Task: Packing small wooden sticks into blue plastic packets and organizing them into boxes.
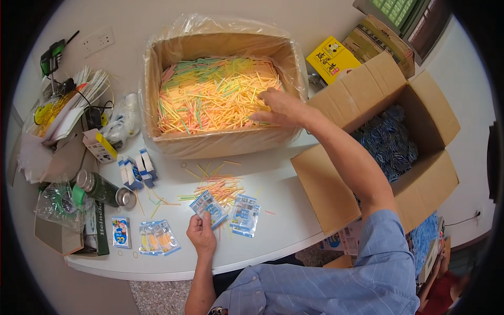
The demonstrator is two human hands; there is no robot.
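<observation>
My left hand (201, 236) pinches a small clear-and-blue plastic packet (209, 206) over the white table, thumb on top. Reaching over the plastic-lined cardboard box (226, 142), my right hand (283, 108) has its thumb and fingers apart, with nothing visible between them. Thin pastel sticks (220, 100) in yellow, pink and green fill the box below that hand. A loose pile of the same sticks (223, 188) lies just beyond the held packet. Beside it, to the right, more flat packets (244, 215) rest on the table.
Filled packets (157, 238) and a small blue box (121, 232) lie front left. Behind them are a dark green flask (100, 188) and blue-white cartons (137, 170). An open cardboard box (325, 194) of dark blue packets stands right. Another person's red sleeve (440, 294) shows lower right.
</observation>
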